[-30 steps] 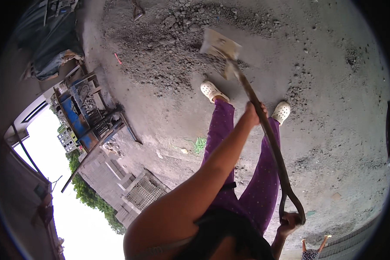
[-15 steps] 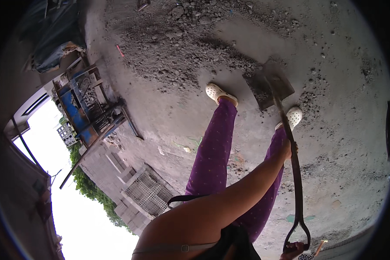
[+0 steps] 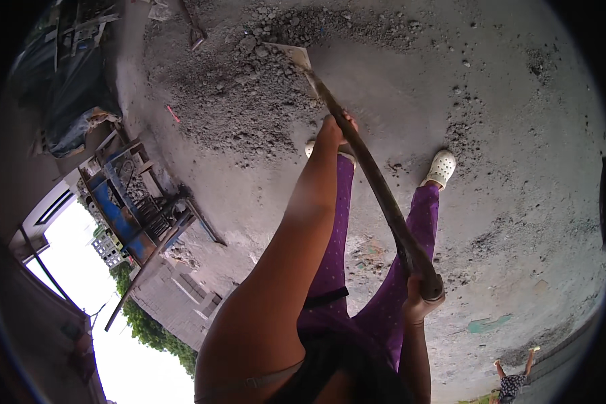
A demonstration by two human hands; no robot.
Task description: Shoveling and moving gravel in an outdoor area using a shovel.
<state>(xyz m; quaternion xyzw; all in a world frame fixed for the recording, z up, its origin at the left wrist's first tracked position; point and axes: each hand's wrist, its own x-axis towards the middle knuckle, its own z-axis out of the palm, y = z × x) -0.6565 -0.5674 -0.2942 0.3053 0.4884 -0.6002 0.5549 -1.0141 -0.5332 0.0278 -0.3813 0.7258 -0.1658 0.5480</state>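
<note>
A long-handled shovel runs slantwise in front of me. My left hand is closed around its lower shaft, with that arm stretched out. Nearer my body, my right hand grips the handle end; its fingers are partly hidden. The shovel's blade is at the heap of grey rubble and catches the light. Whether any rubble lies on it I cannot tell.
My feet wear white clogs, the left one partly behind my arm. Blue-and-rusty metal scrap and a dark tarp stand at the left. Grey blocks are stacked lower left. Another person shows at lower right.
The shovel has swung from beside my right foot to the far rubble heap, up and left. Both hands moved with it, still gripping. My left arm is now extended farther forward.
</note>
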